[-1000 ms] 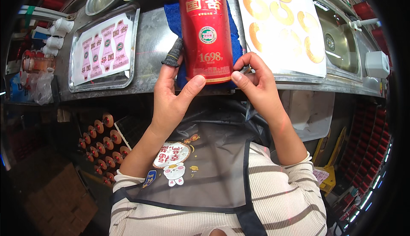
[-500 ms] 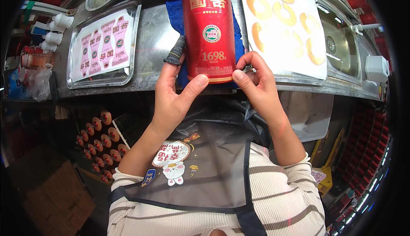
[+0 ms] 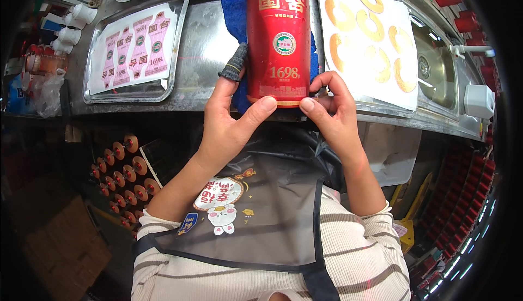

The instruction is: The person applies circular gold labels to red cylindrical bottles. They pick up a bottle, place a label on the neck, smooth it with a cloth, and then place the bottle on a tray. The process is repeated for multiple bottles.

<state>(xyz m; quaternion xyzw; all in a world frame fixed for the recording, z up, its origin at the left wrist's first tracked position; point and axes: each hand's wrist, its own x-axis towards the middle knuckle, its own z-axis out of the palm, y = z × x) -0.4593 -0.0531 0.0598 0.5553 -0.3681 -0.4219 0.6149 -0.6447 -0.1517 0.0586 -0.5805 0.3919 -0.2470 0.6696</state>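
A glossy red cylindrical bottle (image 3: pixel 279 56) with gold lettering and a round green-and-white emblem is held over a blue cloth (image 3: pixel 233 20). Its upper end is cut off by the picture's edge. My left hand (image 3: pixel 226 124) grips the lower left, thumb on the front by the base. A dark knitted finger cover (image 3: pixel 234 65) sits on one of its fingers, along the bottle's side. My right hand (image 3: pixel 336 117) holds the lower right corner with its thumb by the base and a bent index finger against the side. The fingers behind the bottle are hidden.
A metal tray (image 3: pixel 177 56) with a sheet of pink labels (image 3: pixel 133 50) lies left. On the right is a white sheet of gold curved stickers (image 3: pixel 348 80), beside a sink (image 3: pixel 436 61). White spools (image 3: pixel 68 37) stand far left; a rack of red-and-gold pieces (image 3: pixel 128 178) is below the bench.
The whole view has shifted slightly. The bottle and both hands appear a little further right in the picture, and the grip looks the same.
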